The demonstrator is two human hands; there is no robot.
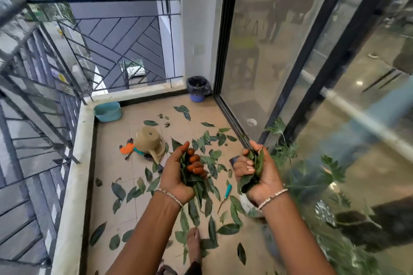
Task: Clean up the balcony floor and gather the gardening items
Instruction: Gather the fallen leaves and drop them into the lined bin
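Note:
My left hand (182, 169) grips a thick bunch of green leaves (196, 187), palm up, fingers curled over them. My right hand (254, 168) grips a second bunch of leaves (257, 163). Both hands are raised over the tiled balcony floor (116, 163). Many loose green leaves (207, 138) lie scattered on the tiles. A tan pot (149, 140) lies overturned in the middle of the floor, with an orange-and-teal hand tool (128, 148) beside it. A teal-handled tool (226, 192) lies on the floor below my hands.
A blue bin lined with a black bag (197, 88) stands in the far corner. A teal tub (108, 111) sits by the low wall on the left, under the metal railing (67, 56). Glass sliding doors (290, 73) run along the right, with a leafy plant (288, 152) beside them. My bare foot (194, 243) is below.

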